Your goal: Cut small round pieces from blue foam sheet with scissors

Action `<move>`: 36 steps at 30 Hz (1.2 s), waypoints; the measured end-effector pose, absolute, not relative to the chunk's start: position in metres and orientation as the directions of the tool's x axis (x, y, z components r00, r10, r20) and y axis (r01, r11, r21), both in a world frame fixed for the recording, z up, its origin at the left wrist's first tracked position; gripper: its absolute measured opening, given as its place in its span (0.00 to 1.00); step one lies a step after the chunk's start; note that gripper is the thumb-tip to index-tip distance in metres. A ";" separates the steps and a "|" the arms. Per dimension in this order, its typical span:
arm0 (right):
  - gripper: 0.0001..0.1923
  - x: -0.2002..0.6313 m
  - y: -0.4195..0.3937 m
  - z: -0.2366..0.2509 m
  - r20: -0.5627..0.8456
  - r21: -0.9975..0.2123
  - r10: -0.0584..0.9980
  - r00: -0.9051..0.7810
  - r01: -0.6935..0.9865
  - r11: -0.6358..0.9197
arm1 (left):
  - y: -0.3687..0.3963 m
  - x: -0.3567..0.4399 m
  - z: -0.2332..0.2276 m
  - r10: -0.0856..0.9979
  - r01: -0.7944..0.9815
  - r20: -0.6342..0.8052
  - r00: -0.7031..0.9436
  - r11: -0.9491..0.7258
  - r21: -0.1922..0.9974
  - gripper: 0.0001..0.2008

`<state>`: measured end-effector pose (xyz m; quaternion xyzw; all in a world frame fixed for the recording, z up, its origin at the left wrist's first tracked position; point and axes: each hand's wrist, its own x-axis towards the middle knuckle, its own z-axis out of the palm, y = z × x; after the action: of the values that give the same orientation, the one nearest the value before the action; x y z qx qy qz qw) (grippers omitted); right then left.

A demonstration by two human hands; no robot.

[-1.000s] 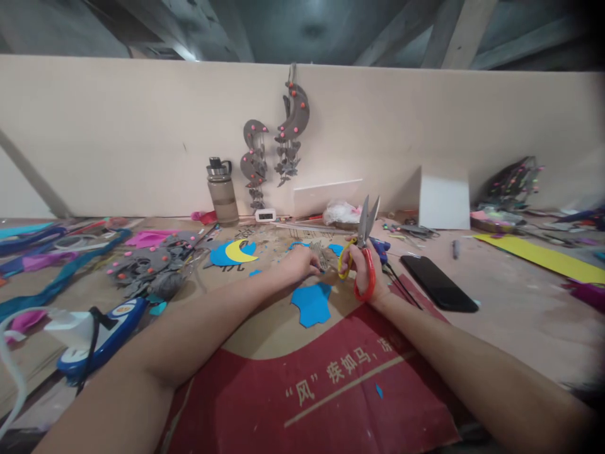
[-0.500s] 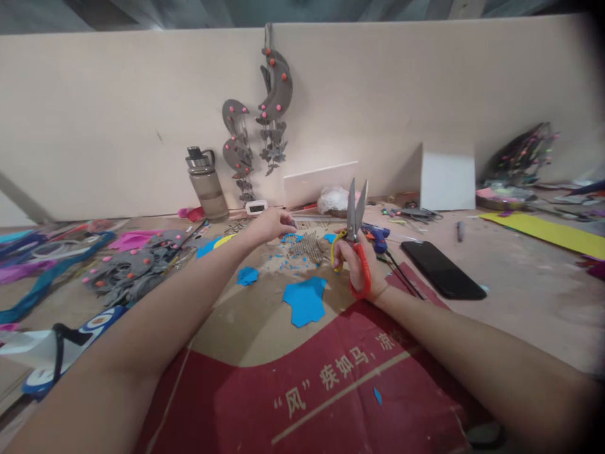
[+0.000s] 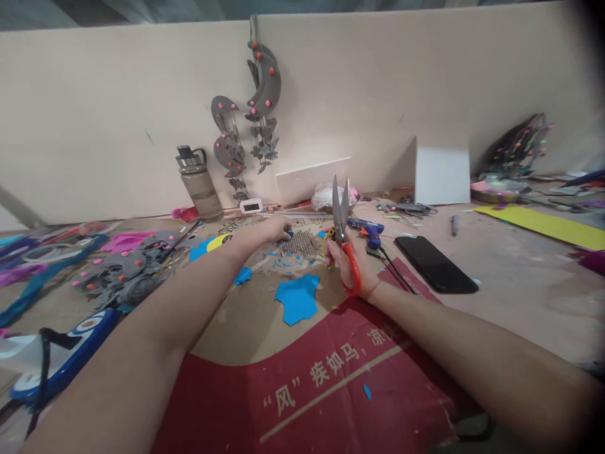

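My right hand [image 3: 348,263] grips a pair of scissors [image 3: 341,217] with one red and one yellow handle. Their blades point up and stand slightly apart. Farther forward on the cardboard, my left hand [image 3: 276,229] has its fingers curled together on a small blue piece [image 3: 286,236], which they partly cover. A larger blue cut-out [image 3: 299,299] with an irregular outline lies flat between my forearms. Another blue piece [image 3: 242,275] shows beside my left forearm. Tiny blue scraps [image 3: 283,259] are scattered around a torn, corrugated patch [image 3: 302,242] of the cardboard.
The red and tan cardboard [image 3: 227,403] covers the near table. A blue glue gun [image 3: 371,233] and a black phone [image 3: 435,265] lie to the right. At the back stand a bottle [image 3: 201,189] and a small white digital clock [image 3: 251,206]. Grey felt ornaments [image 3: 265,82] hang on the wall.
My left hand has lowered to the small blue piece, its fingers now against it. The scissors stay upright in my right hand. The whole view has shifted slightly.
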<state>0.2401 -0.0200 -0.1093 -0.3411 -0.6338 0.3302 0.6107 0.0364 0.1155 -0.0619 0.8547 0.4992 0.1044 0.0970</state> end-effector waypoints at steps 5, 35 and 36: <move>0.15 0.240 -0.021 -0.104 0.574 -0.818 0.818 -0.043 -0.083 0.570 | 0.082 0.024 -0.033 0.889 0.692 0.136 0.436 -0.429 0.580 0.11; 0.15 0.245 -0.017 -0.110 0.573 -0.818 0.819 -0.024 -0.087 0.569 | 0.051 -0.032 -0.043 0.889 0.893 -0.136 0.438 -0.412 0.184 0.09; 0.15 0.246 -0.017 -0.110 0.570 -0.820 0.821 -0.025 -0.087 0.566 | 0.052 -0.031 -0.047 0.887 0.893 -0.142 0.439 -0.414 0.178 0.08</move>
<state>0.2455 -0.0166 -0.1099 -0.2965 -0.6193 0.3592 0.6321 -0.0309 0.0525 -0.0472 0.8406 0.5294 -0.0129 0.1137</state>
